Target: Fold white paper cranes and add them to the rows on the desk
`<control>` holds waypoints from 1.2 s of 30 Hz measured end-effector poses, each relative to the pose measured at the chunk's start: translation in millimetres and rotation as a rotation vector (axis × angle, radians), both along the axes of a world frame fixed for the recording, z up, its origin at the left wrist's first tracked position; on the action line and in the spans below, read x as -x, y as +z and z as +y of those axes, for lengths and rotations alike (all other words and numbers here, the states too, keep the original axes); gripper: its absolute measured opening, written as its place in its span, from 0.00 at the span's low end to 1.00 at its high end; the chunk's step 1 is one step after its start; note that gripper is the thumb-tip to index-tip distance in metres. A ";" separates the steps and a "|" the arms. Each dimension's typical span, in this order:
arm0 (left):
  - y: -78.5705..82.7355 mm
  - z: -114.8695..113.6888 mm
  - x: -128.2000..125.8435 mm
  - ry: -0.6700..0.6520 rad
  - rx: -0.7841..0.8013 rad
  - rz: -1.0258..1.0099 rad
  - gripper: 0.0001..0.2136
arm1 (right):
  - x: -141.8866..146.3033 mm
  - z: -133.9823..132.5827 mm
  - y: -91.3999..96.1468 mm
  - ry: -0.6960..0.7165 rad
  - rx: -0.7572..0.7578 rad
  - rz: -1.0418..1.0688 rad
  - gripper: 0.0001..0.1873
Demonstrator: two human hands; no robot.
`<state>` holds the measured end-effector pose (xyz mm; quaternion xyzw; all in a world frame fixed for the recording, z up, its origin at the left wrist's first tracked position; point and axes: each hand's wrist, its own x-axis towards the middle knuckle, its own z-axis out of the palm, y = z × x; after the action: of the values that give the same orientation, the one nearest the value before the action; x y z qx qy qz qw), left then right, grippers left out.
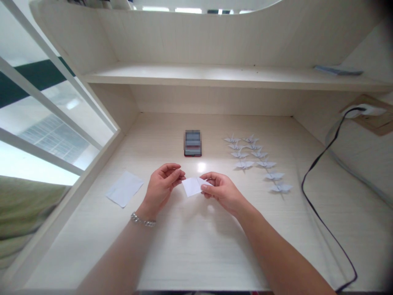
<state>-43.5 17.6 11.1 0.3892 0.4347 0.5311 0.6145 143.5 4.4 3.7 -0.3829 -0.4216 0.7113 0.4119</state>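
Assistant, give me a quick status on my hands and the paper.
Right hand pinching folded white paper. Left hand at its edge, contact unclear. Flat white sheet left, phone ahead, origami cranes right; none in the way.

A silver link bracelet [143,220] sits on the bare left wrist [145,209].

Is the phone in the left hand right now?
No, the phone lies on the desk beyond the left hand.
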 end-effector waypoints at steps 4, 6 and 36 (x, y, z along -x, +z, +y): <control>2.1 -6.6 -6.3 -0.165 -0.097 0.062 0.17 | -0.9 -3.7 4.0 0.092 0.106 0.174 0.23; 1.8 -9.9 -10.0 -0.233 -0.110 0.065 0.10 | -0.5 -5.0 4.1 0.135 0.144 0.206 0.23; -7.2 -5.2 -3.4 -0.217 0.017 0.260 0.06 | -1.7 3.0 -7.7 -0.035 -0.079 -0.136 0.13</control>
<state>-40.1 12.3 3.9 0.4940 0.4703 0.4033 0.6100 145.3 7.4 -4.0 -0.4210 -0.4694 0.6592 0.4098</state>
